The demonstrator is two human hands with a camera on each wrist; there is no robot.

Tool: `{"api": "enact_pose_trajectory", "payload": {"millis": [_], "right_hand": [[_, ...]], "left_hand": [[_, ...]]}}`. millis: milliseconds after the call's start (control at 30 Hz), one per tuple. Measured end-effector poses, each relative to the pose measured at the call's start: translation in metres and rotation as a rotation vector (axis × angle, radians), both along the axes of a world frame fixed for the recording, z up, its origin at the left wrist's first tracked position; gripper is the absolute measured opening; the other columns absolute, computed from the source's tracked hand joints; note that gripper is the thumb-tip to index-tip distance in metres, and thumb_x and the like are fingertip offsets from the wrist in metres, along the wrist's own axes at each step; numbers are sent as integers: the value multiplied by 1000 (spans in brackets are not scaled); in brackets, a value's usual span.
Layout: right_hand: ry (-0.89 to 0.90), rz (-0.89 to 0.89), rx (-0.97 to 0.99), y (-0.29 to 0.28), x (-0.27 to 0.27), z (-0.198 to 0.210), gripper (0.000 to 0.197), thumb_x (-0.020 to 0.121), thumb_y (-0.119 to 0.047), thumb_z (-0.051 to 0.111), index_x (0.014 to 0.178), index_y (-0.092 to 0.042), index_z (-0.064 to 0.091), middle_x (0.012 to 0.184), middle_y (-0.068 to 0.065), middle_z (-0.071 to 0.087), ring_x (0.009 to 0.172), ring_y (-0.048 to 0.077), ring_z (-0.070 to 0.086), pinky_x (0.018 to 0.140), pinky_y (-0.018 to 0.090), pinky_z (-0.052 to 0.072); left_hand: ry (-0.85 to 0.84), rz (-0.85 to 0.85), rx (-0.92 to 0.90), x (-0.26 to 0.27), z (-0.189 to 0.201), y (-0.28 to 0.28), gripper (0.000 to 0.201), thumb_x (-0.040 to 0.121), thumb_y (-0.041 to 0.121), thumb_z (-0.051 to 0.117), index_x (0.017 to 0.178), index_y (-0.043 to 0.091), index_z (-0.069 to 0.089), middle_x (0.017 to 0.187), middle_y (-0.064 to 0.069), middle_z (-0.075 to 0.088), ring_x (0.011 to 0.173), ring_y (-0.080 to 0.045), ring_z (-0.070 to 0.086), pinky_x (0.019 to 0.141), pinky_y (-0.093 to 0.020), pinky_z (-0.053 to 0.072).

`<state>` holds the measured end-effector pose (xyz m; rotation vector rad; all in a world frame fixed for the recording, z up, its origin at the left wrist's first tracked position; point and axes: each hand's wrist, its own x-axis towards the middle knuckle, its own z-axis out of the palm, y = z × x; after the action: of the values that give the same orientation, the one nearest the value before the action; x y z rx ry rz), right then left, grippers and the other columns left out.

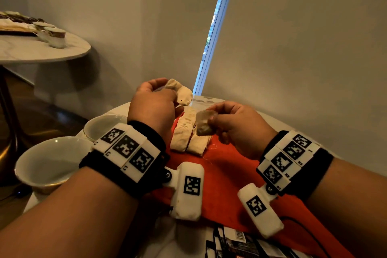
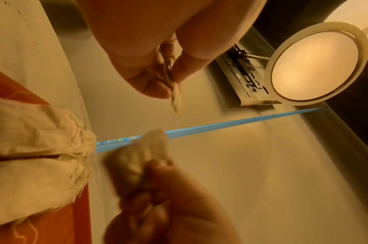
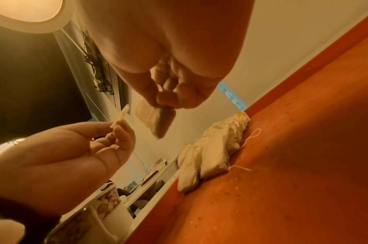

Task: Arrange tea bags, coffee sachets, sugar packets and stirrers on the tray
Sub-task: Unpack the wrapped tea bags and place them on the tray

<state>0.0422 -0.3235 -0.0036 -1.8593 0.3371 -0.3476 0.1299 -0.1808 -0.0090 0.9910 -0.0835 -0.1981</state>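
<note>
Over the far end of the red tray [image 1: 222,176], my left hand [image 1: 165,88] pinches cream tea bags [image 1: 182,92], held in the air. My right hand [image 1: 212,117] pinches a greyer tea bag [image 1: 204,123] by its edge, just right of the left hand and above the tray. Two cream tea bags [image 1: 188,135] lie side by side on the tray below both hands, their strings trailing. The left wrist view shows the thumb and finger on a tea bag [image 2: 176,98]. In the right wrist view the grey tea bag [image 3: 158,121] hangs over the laid bags [image 3: 210,148].
Two white cups [image 1: 48,162] [image 1: 103,125] stand at the tray's left, close to my left wrist. Black sachets [image 1: 240,243] lie at the near edge. A second round table [image 1: 41,50] with cups is at the far left. The wall is just behind the table.
</note>
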Motion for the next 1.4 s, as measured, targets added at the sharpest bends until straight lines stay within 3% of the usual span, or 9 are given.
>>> {"api": "enact_pose_trajectory", "payload": {"millis": [200, 300, 400, 533, 800, 933, 1100, 1267, 1400], "right_hand": [[323, 135, -78, 14, 8, -4, 15, 90, 7, 59, 97, -3, 67, 73, 17, 67, 58, 22, 64, 49, 30, 52], [452, 170, -131, 24, 16, -9, 11, 88, 4, 64, 90, -6, 69, 71, 10, 70, 59, 19, 68, 54, 28, 55], [475, 126, -120, 30, 27, -12, 11, 88, 5, 63, 94, -2, 69, 78, 14, 73, 66, 24, 72, 59, 29, 58], [480, 67, -64, 31, 43, -12, 13, 92, 10, 52, 87, 2, 61, 75, 24, 71, 77, 37, 72, 70, 41, 61], [443, 4, -212, 19, 46, -15, 8, 85, 3, 67, 80, -3, 66, 72, 23, 71, 82, 46, 71, 82, 57, 57], [380, 8, -168, 9, 37, -12, 11, 88, 6, 63, 79, -1, 64, 71, 22, 70, 64, 34, 67, 68, 42, 57], [256, -42, -72, 2, 28, -5, 4, 92, 2, 61, 90, -1, 63, 76, 17, 64, 61, 26, 69, 60, 37, 56], [41, -47, 106, 0, 16, 4, 26, 100, -31, 55, 100, -7, 64, 79, 8, 60, 69, 21, 62, 57, 31, 46], [-51, 9, 136, 5, 10, 9, 40, 82, -42, 65, 103, -8, 65, 84, 8, 62, 74, 21, 63, 60, 31, 46]], "left_hand": [[31, 22, -40, 5, 1, 2, 26, 94, -1, 54, 101, 23, 62, 105, -11, 71, 89, -24, 72, 60, -24, 54], [37, 27, -51, 4, 2, 3, 27, 94, -2, 53, 100, 23, 62, 104, -12, 70, 91, -25, 73, 64, -25, 56], [39, 41, -78, 4, 4, 4, 27, 93, -3, 52, 99, 22, 61, 104, -12, 70, 88, -24, 73, 62, -24, 55], [38, 47, -82, 2, 6, 3, 27, 92, -4, 52, 100, 19, 62, 99, -11, 71, 81, -22, 73, 57, -23, 54], [13, 15, 21, -3, 7, 8, 29, 93, 0, 53, 101, 25, 65, 97, -4, 72, 86, -18, 71, 64, -28, 58], [-8, 15, 82, -6, 7, 8, 26, 93, 4, 57, 100, 28, 67, 91, 3, 71, 83, -12, 67, 56, -26, 50], [-2, -7, 112, -7, 6, 6, 23, 93, 4, 56, 100, 24, 65, 84, 0, 66, 65, -12, 57, 53, -26, 47], [36, -92, 48, -7, 3, 1, 21, 92, -3, 55, 99, 16, 61, 91, -8, 67, 75, -16, 63, 60, -27, 50], [28, -159, 0, -10, 0, -2, 21, 93, -7, 53, 95, 14, 57, 85, -9, 67, 69, -15, 65, 57, -25, 51]]}}
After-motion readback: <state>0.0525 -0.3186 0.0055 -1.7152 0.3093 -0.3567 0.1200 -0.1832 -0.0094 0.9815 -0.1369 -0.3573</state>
